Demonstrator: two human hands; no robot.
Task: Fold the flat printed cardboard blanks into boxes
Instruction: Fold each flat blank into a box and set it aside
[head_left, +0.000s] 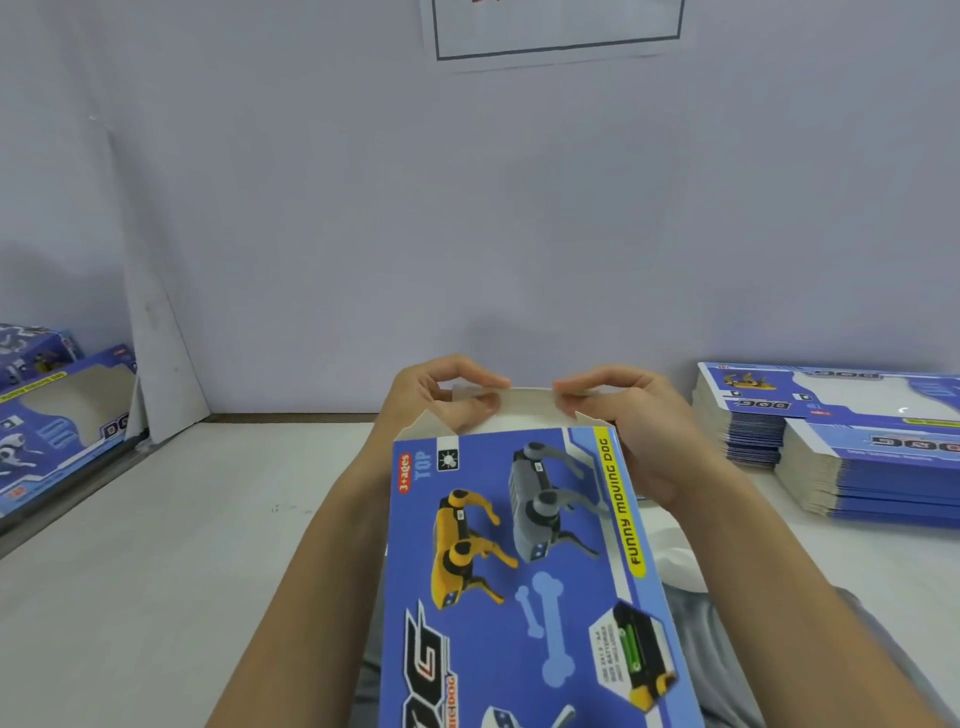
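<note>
The white table (182, 519) runs up to a pale wall. At its right edge sit two stacks of flat blanks (852, 457), blue and printed, one stack just in front of the other. At the left edge lie finished boxes (62, 415) with cut-out windows, leaning near a grey board.

In the middle, close to the person, is the blue box (524, 571) being made. It shows a yellow robot dog and a grey one, and the words "FUNNY MOVING DOG". It is held up off the table, with its open far end pointing to the wall.

At that far end stands a plain white top flap (524, 397). The left hand (441, 400) pinches its left part with curled fingers. The right hand (628, 415) pinches its right part the same way. A small side tab (415, 431) sticks up at the left corner, and another at the right corner.

It looks like the step is closing this end of the box. Next, the small tabs likely need to go in first. Then the big flap should bend down along its crease and tuck inside, with both hands pushing evenly so it does not crumple.
</note>
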